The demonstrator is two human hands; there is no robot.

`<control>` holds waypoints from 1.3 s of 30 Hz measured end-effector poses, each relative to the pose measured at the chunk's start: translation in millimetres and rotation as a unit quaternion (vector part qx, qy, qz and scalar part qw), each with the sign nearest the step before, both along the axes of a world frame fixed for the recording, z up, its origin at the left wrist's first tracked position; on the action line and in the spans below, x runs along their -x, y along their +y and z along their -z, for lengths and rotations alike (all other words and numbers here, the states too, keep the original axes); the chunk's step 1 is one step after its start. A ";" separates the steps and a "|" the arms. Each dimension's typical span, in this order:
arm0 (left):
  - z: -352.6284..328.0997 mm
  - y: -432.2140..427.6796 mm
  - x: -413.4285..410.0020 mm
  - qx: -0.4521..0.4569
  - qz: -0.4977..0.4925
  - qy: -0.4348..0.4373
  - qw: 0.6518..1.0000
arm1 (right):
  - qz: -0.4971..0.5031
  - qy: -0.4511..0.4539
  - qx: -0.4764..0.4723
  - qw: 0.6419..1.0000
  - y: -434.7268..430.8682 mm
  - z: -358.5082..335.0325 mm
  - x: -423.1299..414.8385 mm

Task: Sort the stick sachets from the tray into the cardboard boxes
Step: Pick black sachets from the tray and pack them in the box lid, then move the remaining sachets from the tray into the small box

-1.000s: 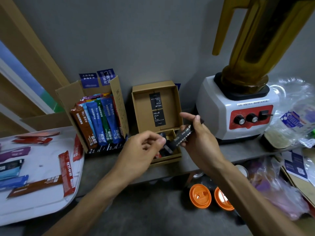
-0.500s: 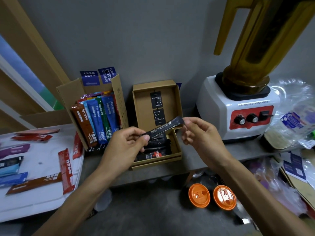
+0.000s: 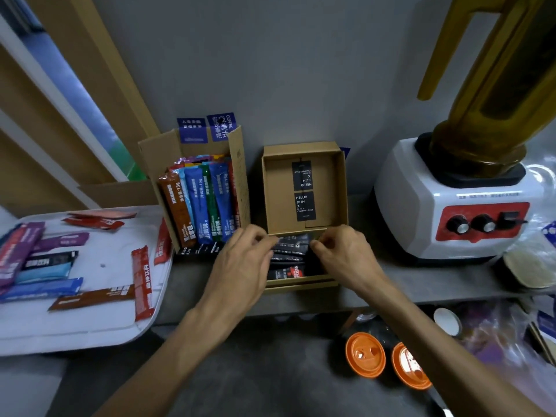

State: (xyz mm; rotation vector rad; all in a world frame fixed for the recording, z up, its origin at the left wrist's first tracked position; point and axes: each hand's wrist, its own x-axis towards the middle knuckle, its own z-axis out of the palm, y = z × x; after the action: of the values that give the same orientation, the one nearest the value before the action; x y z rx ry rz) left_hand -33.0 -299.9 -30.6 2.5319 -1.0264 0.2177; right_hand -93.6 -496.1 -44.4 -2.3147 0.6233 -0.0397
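Over the open small cardboard box, toward the back edge of the worktop, the left hand and right hand each pinch one end of a black stick sachet. It is held level, on or just above the stacked black sachets inside. Let go unevenly, it could skew and ride up on the box wall. It looks slim, flat and glossy, with small pale print, so it is probably slippery.
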 end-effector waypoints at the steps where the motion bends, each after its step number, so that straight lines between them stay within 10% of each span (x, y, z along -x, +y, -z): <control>1: 3.6 -0.8 -0.9 -0.012 0.012 -0.005 1.000 | 0.000 0.002 0.015 1.000 1.0 0.0 -1.7; 20: -13.2 47.6 20.3 0.096 0.010 0.027 0.995 | -0.035 -0.209 0.014 0.977 69.3 -39.2 9.1; 27: -2.5 228.6 -51.6 -0.067 -0.141 0.045 0.987 | -0.220 -0.099 0.019 0.970 235.3 -30.9 -57.5; 31: 17.1 275.1 -80.8 -0.206 -0.060 0.052 0.975 | -0.225 -0.010 0.195 0.954 302.9 -12.4 -114.2; 39: -13.7 325.7 -104.1 -0.107 0.002 0.101 0.989 | -0.102 0.057 0.152 0.981 318.2 -10.6 -135.1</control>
State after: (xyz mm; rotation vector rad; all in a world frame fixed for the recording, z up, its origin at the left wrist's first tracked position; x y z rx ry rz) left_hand 71.1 25.7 -16.9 2.6727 -1.0225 -0.1552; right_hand 41.5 -177.9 -33.8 -2.6825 0.4575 0.1013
